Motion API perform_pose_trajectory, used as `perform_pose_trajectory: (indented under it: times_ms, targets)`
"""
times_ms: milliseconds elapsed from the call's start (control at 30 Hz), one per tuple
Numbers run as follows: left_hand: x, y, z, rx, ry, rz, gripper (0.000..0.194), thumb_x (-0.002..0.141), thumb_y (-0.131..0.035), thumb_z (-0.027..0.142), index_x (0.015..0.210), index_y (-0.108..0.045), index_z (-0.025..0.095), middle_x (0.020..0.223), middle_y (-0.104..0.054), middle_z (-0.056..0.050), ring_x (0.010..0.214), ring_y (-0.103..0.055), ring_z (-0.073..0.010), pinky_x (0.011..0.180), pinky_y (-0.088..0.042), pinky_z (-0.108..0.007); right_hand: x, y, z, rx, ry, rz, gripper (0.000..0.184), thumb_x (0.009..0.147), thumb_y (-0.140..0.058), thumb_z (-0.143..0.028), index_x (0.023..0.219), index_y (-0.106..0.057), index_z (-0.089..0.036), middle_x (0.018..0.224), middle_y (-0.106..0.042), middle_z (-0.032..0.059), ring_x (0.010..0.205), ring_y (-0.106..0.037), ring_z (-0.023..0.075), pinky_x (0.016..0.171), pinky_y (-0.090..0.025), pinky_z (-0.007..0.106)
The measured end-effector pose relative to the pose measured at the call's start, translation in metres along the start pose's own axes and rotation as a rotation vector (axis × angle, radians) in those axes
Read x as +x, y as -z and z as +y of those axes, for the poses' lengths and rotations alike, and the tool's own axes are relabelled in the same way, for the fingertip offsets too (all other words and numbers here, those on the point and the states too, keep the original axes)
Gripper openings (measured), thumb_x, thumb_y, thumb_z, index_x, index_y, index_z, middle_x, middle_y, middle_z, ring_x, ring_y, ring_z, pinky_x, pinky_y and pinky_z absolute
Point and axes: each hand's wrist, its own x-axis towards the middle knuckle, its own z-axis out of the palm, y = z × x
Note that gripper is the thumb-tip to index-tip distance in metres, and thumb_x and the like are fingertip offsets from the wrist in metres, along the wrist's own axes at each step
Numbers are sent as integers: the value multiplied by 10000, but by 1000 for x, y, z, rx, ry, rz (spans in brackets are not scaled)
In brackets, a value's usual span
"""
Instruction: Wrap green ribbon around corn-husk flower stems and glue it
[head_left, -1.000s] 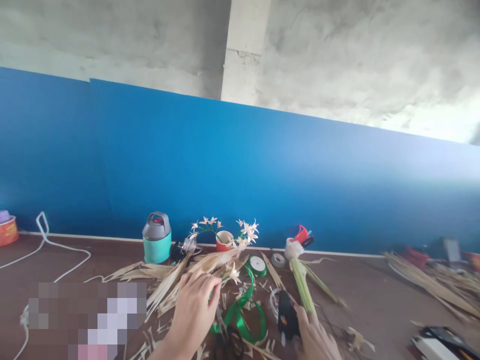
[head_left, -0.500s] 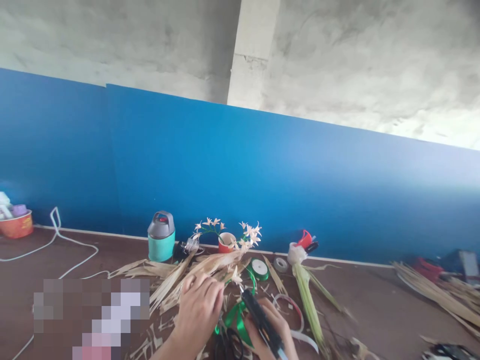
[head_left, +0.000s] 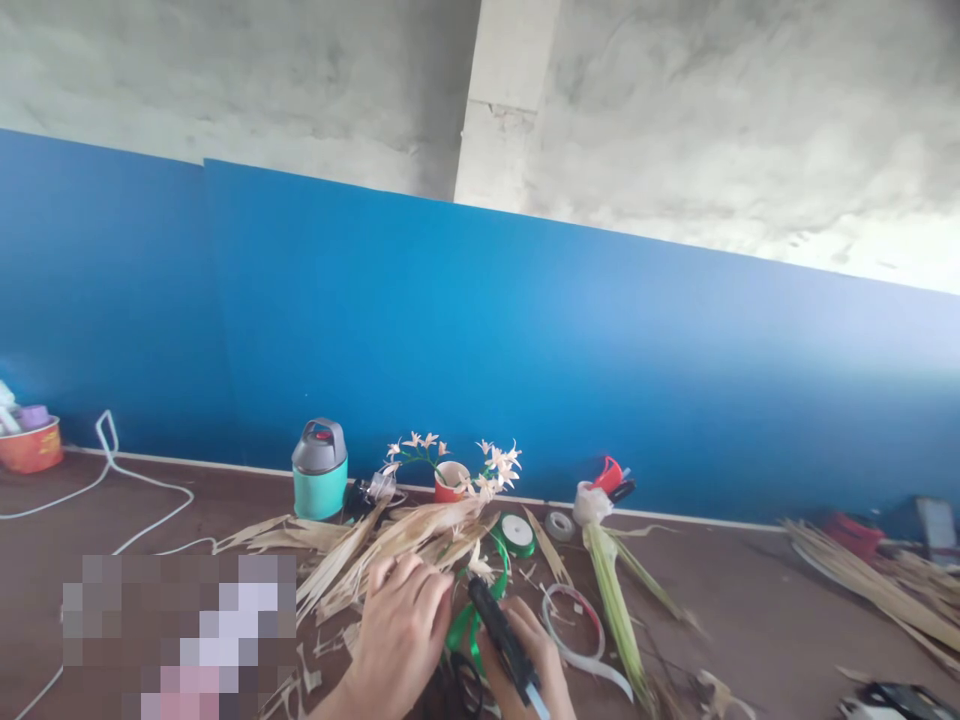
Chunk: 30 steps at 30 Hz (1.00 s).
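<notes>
My right hand (head_left: 529, 660) is wrapped round a black glue gun (head_left: 501, 632), whose nozzle points up and left at a small pale flower (head_left: 480, 566). My left hand (head_left: 401, 635) lies just left of the nozzle with its fingers curled together at the flower's stem; what they pinch is hidden. Both hands rest over a loose green ribbon (head_left: 463, 625) and dry pale leaf strips (head_left: 390, 545) on the brown floor. Black scissors (head_left: 459, 690) lie between my wrists.
A teal flask (head_left: 320, 470), a red cup with paper flowers (head_left: 450, 480), a green ribbon spool (head_left: 516, 533), a tape roll (head_left: 558, 524) and a green stalk bundle (head_left: 611, 590) stand near the blue wall. White cord (head_left: 127, 500) runs left. More dry strips (head_left: 870, 580) lie right.
My right hand picked the glue gun up from the floor on the right and brought it left to the flower by my left hand. The left hand has stayed in place.
</notes>
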Motion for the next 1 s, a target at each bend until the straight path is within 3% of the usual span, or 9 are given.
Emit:
perform_pose_trajectory:
  times_ms: [267, 633, 1000]
  targets:
    - [0, 0, 1, -40, 17, 11, 222, 837, -431, 91, 750, -590, 219, 631, -635, 23, 665, -563, -167, 743, -310, -332, -2, -5, 12, -43, 61, 12, 102, 753, -560, -211, 656, -557, -181, 695, -559, 25, 599, -551, 151, 557, -452, 211]
    - [-3, -2, 1, -62, 18, 0, 206, 838, -440, 99, 747, -584, 217, 633, -627, 24, 679, -560, -172, 731, -303, -328, -5, -11, 14, -5, 35, 59, 87, 737, -557, -214, 655, -548, -187, 699, -550, 28, 620, -542, 157, 557, -443, 219]
    - [-1, 1, 0, -52, 15, -14, 205, 841, -441, 97, 760, -587, 215, 647, -639, 21, 680, -563, -168, 727, -307, -326, -4, -5, 7, -19, 9, 19, 67, 723, -572, -192, 656, -575, -182, 704, -574, 35, 648, -570, 175, 582, -464, 228]
